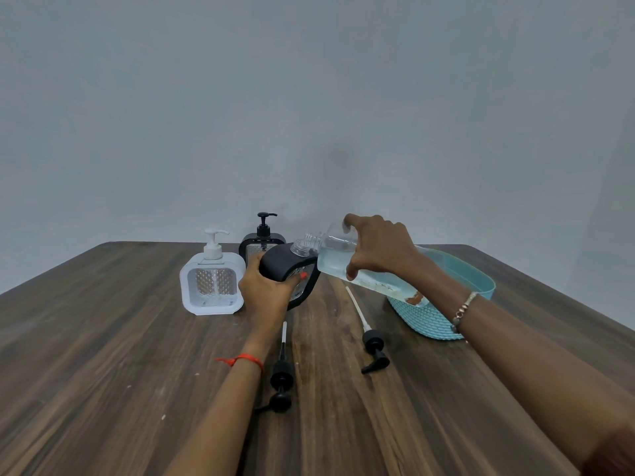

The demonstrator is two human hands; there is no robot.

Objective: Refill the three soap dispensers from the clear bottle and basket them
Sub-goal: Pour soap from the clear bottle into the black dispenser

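My left hand (266, 292) grips a black soap dispenser (287, 266) with no pump, tilted to the right, its clear neck pointing up-right. My right hand (379, 247) holds the clear bottle (335, 257) on its side, part full of pale liquid, its open threaded mouth right beside the dispenser's neck. A white dispenser (213, 283) with its pump on stands to the left. A second black dispenser (263, 240) with its pump stands behind, partly hidden. The teal basket (481, 280) sits at the right, partly behind my right forearm.
Two loose black pumps lie on the wooden table (103, 355): one pump (281, 376) beside my left wrist, the other pump (372, 348) further right, its white tube pointing away. A plain grey wall stands behind the table's far edge.
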